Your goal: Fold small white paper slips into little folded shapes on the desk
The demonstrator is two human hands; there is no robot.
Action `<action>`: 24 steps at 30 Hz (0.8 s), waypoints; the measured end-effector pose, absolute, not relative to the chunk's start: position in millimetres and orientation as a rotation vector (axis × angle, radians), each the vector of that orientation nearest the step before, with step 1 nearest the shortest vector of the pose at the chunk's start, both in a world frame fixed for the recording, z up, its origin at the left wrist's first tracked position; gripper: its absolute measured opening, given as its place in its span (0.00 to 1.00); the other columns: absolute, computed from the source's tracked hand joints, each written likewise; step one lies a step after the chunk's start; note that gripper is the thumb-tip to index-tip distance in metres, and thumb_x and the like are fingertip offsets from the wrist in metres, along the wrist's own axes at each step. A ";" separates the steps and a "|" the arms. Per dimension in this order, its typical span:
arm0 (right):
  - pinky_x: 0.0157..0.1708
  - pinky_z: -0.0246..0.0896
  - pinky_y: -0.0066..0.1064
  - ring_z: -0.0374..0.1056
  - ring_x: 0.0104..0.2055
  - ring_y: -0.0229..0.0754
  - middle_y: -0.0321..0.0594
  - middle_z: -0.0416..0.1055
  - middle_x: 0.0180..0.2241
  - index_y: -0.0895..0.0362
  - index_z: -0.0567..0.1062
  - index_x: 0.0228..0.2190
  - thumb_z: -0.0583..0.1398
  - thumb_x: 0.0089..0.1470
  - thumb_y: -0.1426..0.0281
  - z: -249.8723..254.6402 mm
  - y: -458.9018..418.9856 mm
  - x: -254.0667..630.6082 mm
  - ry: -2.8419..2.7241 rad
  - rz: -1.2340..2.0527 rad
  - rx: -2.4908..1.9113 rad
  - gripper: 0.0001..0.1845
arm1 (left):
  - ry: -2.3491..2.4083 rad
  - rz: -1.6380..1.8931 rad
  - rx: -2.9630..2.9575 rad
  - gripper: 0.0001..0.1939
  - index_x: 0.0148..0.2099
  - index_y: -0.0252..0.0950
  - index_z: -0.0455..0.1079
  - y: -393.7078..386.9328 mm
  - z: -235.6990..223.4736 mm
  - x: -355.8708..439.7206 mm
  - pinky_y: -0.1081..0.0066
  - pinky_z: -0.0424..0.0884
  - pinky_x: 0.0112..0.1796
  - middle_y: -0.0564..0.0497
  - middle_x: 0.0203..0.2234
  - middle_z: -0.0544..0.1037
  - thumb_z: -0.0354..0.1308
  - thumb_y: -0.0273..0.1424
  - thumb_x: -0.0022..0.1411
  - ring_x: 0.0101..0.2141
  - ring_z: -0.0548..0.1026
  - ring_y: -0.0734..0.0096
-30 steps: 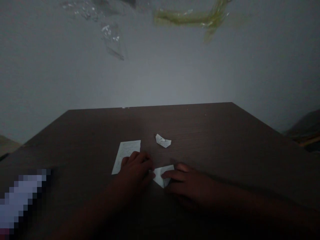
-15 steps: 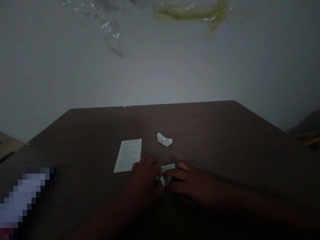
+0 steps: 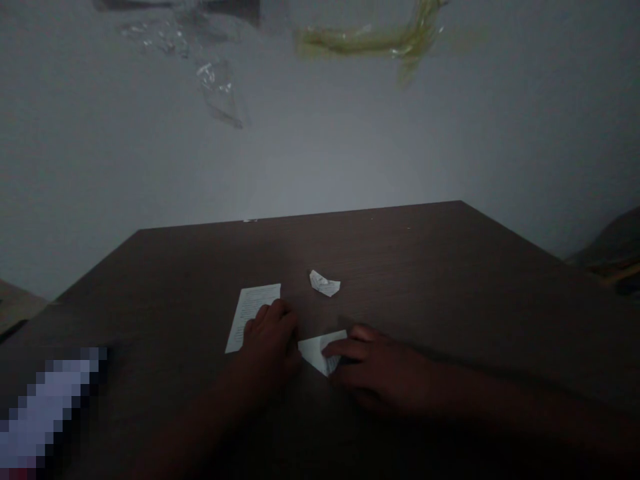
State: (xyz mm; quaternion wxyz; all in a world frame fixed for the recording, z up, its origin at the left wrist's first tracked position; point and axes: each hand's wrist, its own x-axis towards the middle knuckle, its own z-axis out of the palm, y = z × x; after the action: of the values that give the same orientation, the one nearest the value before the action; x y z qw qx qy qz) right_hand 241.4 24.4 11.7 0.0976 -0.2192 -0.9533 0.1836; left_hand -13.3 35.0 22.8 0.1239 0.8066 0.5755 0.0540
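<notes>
A small folded piece of paper (image 3: 313, 349) lies on the brown table between my hands, its lower corner pointing towards me. My right hand (image 3: 383, 370) presses it from the right, with the index finger on top and the thumb near the lower edge. At the paper's left corner is my left hand (image 3: 270, 340), its fingers curled in and closed at that corner; the fingertips are partly hidden. This hand also covers part of a flat printed sheet (image 3: 257, 297). Beyond both hands sits a second folded paper piece (image 3: 325, 285), apart from them.
The brown table (image 3: 400, 267) reaches back to a grey wall (image 3: 340, 153). Yellow tape (image 3: 355, 43) and clear plastic tape (image 3: 217, 83) cling to the wall. A blurred-out bright rectangular object (image 3: 50, 400) lies at the left. The light is dim.
My left hand has moved left, over the printed sheet, and more of the folded paper's left side now shows. The right hand stays on the paper. The view has shifted slightly.
</notes>
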 end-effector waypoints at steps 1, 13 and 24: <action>0.57 0.64 0.45 0.68 0.54 0.51 0.48 0.75 0.62 0.56 0.83 0.47 0.62 0.67 0.73 12.3 24.3 241.2 -2.819 0.544 -0.648 0.11 | 1.624 0.206 2.366 0.13 0.41 0.37 0.69 32.1 21.6 -12.3 0.58 0.70 0.49 0.44 0.48 0.73 0.58 0.15 0.59 0.50 0.72 0.52; 0.55 0.65 0.43 0.68 0.53 0.50 0.45 0.77 0.59 0.54 0.82 0.49 0.63 0.63 0.76 3.8 26.0 239.9 -2.793 0.523 -0.622 0.14 | 1.554 0.251 2.326 0.15 0.43 0.40 0.66 15.2 12.4 5.6 0.52 0.72 0.51 0.44 0.51 0.73 0.60 0.20 0.54 0.51 0.73 0.49; 0.56 0.66 0.42 0.68 0.55 0.51 0.48 0.75 0.59 0.54 0.82 0.55 0.63 0.66 0.75 13.4 27.3 247.1 -2.814 0.537 -0.596 0.18 | 1.618 0.163 2.382 0.12 0.44 0.39 0.68 19.2 17.5 0.7 0.52 0.71 0.50 0.43 0.51 0.74 0.61 0.22 0.59 0.52 0.73 0.48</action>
State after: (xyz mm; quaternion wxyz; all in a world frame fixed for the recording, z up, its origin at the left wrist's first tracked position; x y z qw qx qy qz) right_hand 247.1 27.3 13.4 0.1075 -0.2025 -0.9561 0.1826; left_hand 0.7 19.2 17.5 0.1285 0.8191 0.5563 0.0559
